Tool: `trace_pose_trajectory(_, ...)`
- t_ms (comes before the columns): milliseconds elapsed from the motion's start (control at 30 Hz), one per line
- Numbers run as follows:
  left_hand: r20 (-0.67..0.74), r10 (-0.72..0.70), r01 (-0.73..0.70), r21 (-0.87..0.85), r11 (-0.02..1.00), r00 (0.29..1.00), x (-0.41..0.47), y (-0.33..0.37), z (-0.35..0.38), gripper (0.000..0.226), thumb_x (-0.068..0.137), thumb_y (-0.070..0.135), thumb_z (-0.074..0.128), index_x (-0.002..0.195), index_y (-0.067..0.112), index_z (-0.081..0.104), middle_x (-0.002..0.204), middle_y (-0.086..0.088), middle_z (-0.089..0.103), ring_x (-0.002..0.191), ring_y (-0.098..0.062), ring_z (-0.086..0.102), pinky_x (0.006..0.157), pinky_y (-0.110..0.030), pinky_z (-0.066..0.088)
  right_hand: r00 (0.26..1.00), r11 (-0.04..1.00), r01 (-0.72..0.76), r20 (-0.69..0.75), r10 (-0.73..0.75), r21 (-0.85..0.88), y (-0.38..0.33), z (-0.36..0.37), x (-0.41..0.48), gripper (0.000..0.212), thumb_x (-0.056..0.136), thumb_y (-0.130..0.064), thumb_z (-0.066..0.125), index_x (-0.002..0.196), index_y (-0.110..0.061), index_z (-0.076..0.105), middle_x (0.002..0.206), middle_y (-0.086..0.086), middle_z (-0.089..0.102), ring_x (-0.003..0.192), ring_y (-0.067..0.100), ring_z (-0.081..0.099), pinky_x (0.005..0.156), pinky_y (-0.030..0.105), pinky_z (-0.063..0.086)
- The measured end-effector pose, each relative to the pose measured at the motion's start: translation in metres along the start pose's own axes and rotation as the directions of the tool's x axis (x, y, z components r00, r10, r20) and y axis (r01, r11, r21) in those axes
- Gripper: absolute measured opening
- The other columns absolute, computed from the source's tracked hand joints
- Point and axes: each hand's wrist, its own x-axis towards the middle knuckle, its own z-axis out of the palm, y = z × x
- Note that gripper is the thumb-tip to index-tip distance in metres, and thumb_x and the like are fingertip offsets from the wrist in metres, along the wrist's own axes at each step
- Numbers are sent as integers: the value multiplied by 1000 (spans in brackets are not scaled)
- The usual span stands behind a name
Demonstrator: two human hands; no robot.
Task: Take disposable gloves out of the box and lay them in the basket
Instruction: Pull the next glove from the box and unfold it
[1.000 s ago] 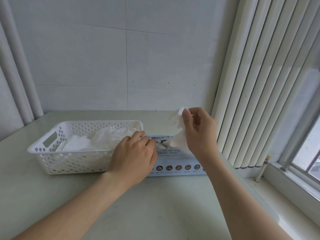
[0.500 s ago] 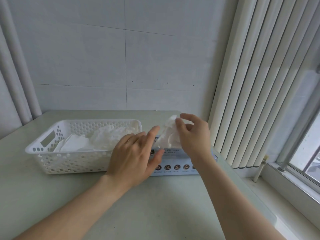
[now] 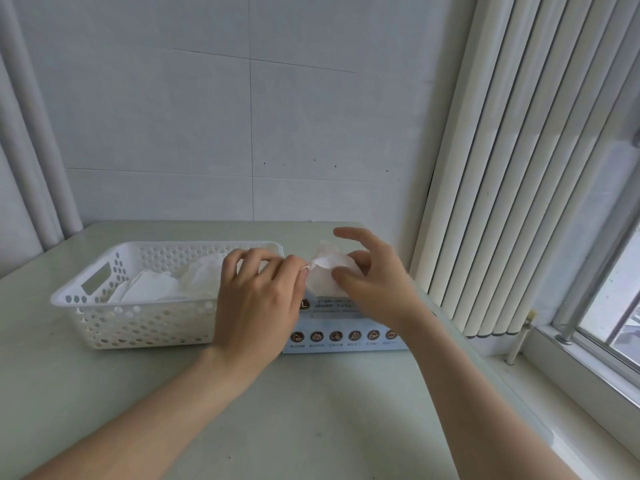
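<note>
The box (image 3: 346, 327) shows a letter L near its left end. Its other print, on the top and under the round icons on the near side, is too small to read.

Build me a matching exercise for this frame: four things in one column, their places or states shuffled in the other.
1 basket
2 box
3 loose glove
4 blinds

a held between left hand and right hand
b hang at the far right
c holds other gloves
d lies right of the basket

Pairs: 1-c, 2-d, 3-a, 4-b
</note>
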Motion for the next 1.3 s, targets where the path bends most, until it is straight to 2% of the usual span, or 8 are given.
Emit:
trace_pose_trajectory(200,14,-108,108,20,994,994,4,-6,-1,25,108,24,48,96,16,67,97,2,71,94,-28,60,92,-45,42,969,990,-47,-236,79,136,3,-3,4,28,94,-6,65,105,-27,79,83,-2,79,76,26,72,69,41,60)
trace_pose_trajectory(333,1,-177,177,13,984,984,7,-7,-2,26,108,24,44,92,16,62,89,3,66,90,-29,56,86,-44,39,908,987,-58,-404,114,147,4,-3,6,33,94,-6,62,99,-33,81,90,-21,76,90,8,73,74,48,66)
trace_pose_trajectory(433,2,-213,213,13,977,977,8,-9,-1,28,108,25,41,91,15,61,87,2,65,88,-30,55,83,-45,38,858,994,-16,-509,72,112,1,-3,7,27,98,-9,62,103,-30,79,96,-22,75,77,-6,67,75,43,64)
trace_pose_trajectory(600,61,-209,207,40,978,976,7,-10,-2,27,107,25,44,91,15,64,91,2,67,90,-29,56,84,-45,37,797,955,98,-597,93,280,-9,-3,6,21,100,-17,63,100,-32,79,89,-6,76,77,17,69,70,40,59)
trace_pose_trajectory(800,207,-135,183,-238,954,969,17,-4,-10,34,98,23,49,127,19,67,134,5,62,125,-20,53,106,-40,35,676,970,233,-705,-215,-71,-15,9,2,11,99,-40,65,102,-33,71,91,-15,72,94,19,67,92,59,52)
trace_pose_trajectory(967,296,-89,268,-645,716,951,30,12,-31,55,99,32,62,152,24,47,149,15,47,138,-2,45,114,-15,32,819,953,247,-488,-303,-177,-26,20,-5,18,85,-38,87,91,-29,73,83,-22,70,88,9,65,86,40,53)
trace_pose_trajectory(1100,193,-145,239,-675,699,970,36,15,-31,37,99,19,71,135,21,63,124,9,64,119,-9,62,101,-20,48,894,959,267,-346,-283,-96,-26,27,-7,29,80,-7,89,95,-22,69,85,-16,71,80,8,67,67,19,51)
trace_pose_trajectory(1300,214,-338,384,-705,596,917,40,-1,-28,17,105,31,64,98,18,71,84,12,72,80,-7,69,69,-19,52,938,979,205,-282,-201,-17,-28,30,-10,50,74,-34,97,113,-29,66,88,-11,68,86,9,68,70,26,56)
